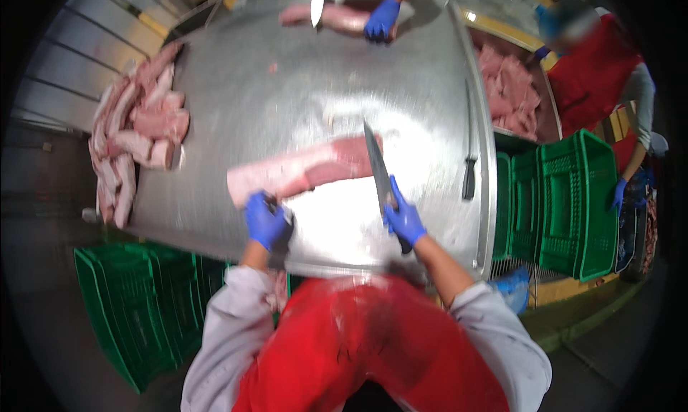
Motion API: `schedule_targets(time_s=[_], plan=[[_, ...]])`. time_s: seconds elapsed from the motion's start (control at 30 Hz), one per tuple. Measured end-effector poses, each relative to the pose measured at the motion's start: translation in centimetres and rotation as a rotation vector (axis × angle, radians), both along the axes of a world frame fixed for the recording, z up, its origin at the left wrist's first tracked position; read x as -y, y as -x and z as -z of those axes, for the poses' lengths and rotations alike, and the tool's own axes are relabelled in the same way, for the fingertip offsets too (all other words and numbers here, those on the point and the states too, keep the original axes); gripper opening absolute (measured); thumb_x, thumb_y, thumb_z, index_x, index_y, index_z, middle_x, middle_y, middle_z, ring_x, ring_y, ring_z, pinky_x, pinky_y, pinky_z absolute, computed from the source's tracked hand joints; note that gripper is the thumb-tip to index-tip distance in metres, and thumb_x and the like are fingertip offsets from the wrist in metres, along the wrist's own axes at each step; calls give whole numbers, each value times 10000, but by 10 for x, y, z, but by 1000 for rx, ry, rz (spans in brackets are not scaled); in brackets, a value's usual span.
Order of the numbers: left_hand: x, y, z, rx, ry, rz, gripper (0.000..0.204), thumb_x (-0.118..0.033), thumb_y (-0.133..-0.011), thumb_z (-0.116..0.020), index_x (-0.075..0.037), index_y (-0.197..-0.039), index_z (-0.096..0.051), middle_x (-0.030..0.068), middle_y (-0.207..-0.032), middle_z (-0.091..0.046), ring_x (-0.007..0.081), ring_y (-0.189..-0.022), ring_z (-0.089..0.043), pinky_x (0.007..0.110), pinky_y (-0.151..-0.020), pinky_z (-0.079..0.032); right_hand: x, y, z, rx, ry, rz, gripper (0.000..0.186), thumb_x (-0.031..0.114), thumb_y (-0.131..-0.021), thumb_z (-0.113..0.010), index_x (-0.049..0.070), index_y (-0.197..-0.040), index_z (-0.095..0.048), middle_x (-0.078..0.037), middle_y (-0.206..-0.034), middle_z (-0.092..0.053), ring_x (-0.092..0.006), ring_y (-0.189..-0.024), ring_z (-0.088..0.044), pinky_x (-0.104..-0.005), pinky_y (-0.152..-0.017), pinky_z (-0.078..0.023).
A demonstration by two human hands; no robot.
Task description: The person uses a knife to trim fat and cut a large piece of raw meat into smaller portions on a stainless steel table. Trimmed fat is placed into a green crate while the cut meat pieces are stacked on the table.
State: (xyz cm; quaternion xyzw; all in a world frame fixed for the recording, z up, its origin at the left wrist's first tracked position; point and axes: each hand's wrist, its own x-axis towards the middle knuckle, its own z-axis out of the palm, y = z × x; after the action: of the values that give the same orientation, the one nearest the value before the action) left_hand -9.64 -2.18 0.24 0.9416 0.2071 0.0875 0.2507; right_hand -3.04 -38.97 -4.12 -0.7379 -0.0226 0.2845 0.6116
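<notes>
Steel table (236, 75): one. Meat heap (132, 129) thereon: one. Long cuts (308, 167) outside heap: two. Knives (378, 162): three. Wearer's gloved hands (266, 221): two.

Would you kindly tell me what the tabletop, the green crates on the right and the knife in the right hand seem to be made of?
Tabletop: metal, probably stainless steel, with a satin sheen, judging by its grey, blurred glare. Green crates: likely moulded plastic, faintly glossy; uniform colour, ribbed walls. Knife: blade apparently smooth steel, thin and grey; dark handle perhaps plastic, mostly hidden.
</notes>
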Motion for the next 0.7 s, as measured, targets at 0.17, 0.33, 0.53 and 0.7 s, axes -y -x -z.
schedule_targets(time_s=[0.17,0.33,0.53,0.7], plan=[[42,-14,68,3,-286,72,500,-178,-789,-628,19,-1232,-507,238,-1150,-555,426,-1099,-520,535,-956,-390,23,8,13,-23,-123,39,844,17,-966,-535,354,-1598,-88,-39,-792,-603,-113,-597,-597,-278,-481,-524],[27,-13,71,114,-128,165,451,-109,-809,-582,32,-1227,-488,304,-1019,-636,476,-928,-615,544,-825,-478,33,11,18,0,-258,73,841,17,-976,-555,317,-1604,-83,-55,-803,-622,-117,-604,-632,-265,-477,-529],[26,-11,38,-72,43,173,393,-111,-850,-558,1,-1204,-429,335,-949,-643,518,-866,-627,564,-748,-505,31,9,18,64,-203,75,831,15,-971,-544,316,-1604,-97,-51,-766,-617,-118,-586,-621,-270,-480,-527],[4,-29,27,-92,-28,238,410,-180,-916,-554,0,-1262,-428,317,-934,-657,499,-851,-645,567,-731,-513,11,8,28,107,-146,70,824,9,-966,-521,307,-1607,-97,-46,-746,-585,-121,-560,-577,-295,-495,-511]])
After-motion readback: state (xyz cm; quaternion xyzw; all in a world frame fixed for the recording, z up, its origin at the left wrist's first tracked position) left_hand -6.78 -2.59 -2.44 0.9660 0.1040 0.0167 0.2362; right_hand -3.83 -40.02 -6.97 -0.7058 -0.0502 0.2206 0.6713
